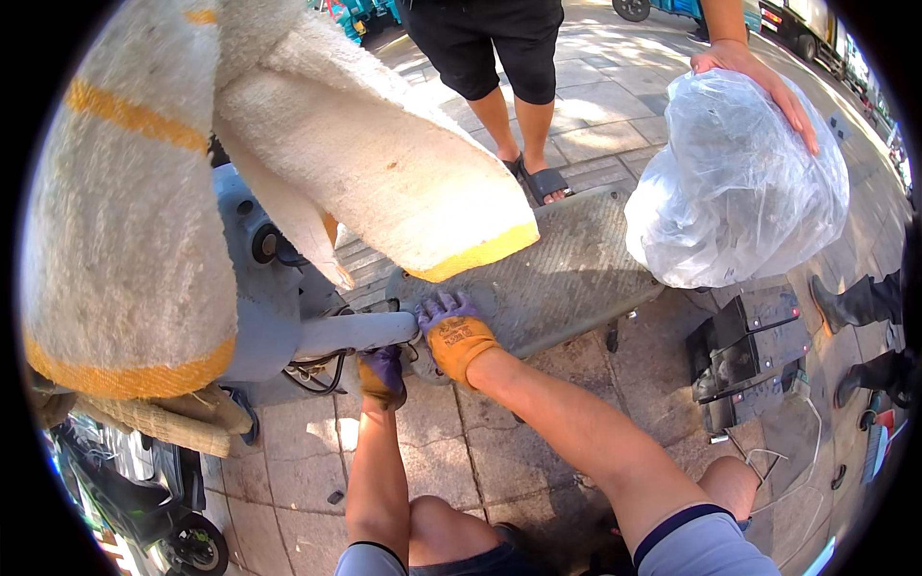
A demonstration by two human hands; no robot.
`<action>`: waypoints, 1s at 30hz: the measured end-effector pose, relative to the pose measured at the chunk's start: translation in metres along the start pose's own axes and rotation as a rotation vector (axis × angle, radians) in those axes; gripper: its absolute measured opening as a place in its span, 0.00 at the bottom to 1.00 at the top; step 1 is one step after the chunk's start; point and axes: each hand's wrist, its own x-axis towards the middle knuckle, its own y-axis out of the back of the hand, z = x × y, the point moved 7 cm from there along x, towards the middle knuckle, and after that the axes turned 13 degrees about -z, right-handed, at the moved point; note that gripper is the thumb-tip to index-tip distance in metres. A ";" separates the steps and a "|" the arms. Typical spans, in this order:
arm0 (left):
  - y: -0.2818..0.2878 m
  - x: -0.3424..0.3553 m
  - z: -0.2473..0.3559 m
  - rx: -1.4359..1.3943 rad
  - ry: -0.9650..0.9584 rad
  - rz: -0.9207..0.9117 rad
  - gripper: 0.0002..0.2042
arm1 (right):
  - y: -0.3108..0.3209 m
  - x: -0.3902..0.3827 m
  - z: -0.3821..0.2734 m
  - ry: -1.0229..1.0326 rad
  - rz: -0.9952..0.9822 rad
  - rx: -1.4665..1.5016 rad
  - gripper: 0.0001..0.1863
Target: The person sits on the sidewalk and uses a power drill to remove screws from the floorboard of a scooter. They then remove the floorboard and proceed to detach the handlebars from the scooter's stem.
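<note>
Gripping a grey scooter frame tube [355,333], left hand [382,376] fingers curled underneath; right hand [456,331] fingers spread on the footboard [567,274] (work looked midway, parts unassembled).

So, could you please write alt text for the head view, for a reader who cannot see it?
Two gloved hands, left and right, work where a grey scooter body meets its ribbed footboard on pavement. Pale fabric with yellow stripes drapes above; another person's hand rests on a clear plastic bag.

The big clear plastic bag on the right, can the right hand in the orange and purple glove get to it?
Probably not as it is: the right hand presses the grey ribbed footboard, and another person's hand rests on the big clear plastic bag well beyond it.
</note>
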 end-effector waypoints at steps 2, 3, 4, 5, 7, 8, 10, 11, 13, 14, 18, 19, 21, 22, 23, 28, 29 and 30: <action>-0.002 -0.002 -0.005 -0.109 0.040 0.036 0.09 | -0.002 -0.001 0.002 0.009 -0.014 -0.027 0.35; -0.004 -0.002 -0.009 -0.177 0.059 0.061 0.09 | -0.002 -0.001 0.005 0.028 -0.007 -0.063 0.35; -0.006 -0.001 -0.014 -0.268 0.078 0.092 0.09 | -0.003 -0.001 0.008 0.048 -0.001 -0.100 0.35; -0.004 -0.002 -0.019 -0.300 0.086 0.105 0.09 | -0.006 -0.002 0.004 0.063 -0.039 -0.061 0.35; 0.004 -0.004 -0.023 -0.307 0.080 0.123 0.09 | 0.007 0.001 -0.004 0.090 -0.088 -0.006 0.35; 0.011 -0.009 -0.026 -0.283 0.075 0.133 0.09 | 0.009 0.002 -0.006 0.104 -0.060 0.028 0.36; -0.002 -0.008 -0.017 -0.311 0.048 0.123 0.10 | 0.001 0.004 0.012 0.103 -0.018 0.074 0.37; -0.024 -0.006 -0.003 -0.357 0.037 0.102 0.11 | -0.009 0.001 0.024 0.087 -0.023 0.076 0.38; -0.032 -0.005 0.010 -0.373 0.029 0.098 0.12 | -0.012 -0.002 0.031 0.085 -0.005 0.093 0.39; -0.028 -0.004 0.009 -0.353 0.035 0.107 0.12 | -0.013 -0.002 0.028 0.081 -0.023 0.089 0.42; -0.009 -0.009 0.001 -0.288 0.049 0.111 0.13 | -0.005 -0.018 0.007 0.052 -0.027 0.088 0.46; -0.013 -0.006 0.004 -0.252 0.057 0.095 0.13 | -0.005 -0.021 0.010 0.033 -0.018 0.076 0.48; -0.008 -0.008 -0.002 -0.321 0.066 0.129 0.13 | 0.001 -0.025 0.005 0.027 -0.022 0.080 0.50; -0.005 -0.010 -0.006 -0.355 0.071 0.147 0.14 | 0.003 -0.025 0.004 0.025 -0.037 0.092 0.50; -0.007 -0.008 -0.009 -0.387 0.055 0.153 0.14 | 0.007 -0.027 0.005 0.014 -0.046 0.097 0.50; -0.009 -0.005 -0.024 -0.468 0.016 0.149 0.15 | -0.016 -0.021 0.000 0.047 0.005 -0.005 0.51; -0.003 -0.004 -0.029 -0.376 0.019 0.159 0.15 | -0.015 -0.020 -0.005 0.052 0.004 -0.013 0.51; 0.008 -0.004 -0.033 -0.271 0.022 0.175 0.15 | -0.014 -0.018 -0.014 0.072 0.020 -0.054 0.50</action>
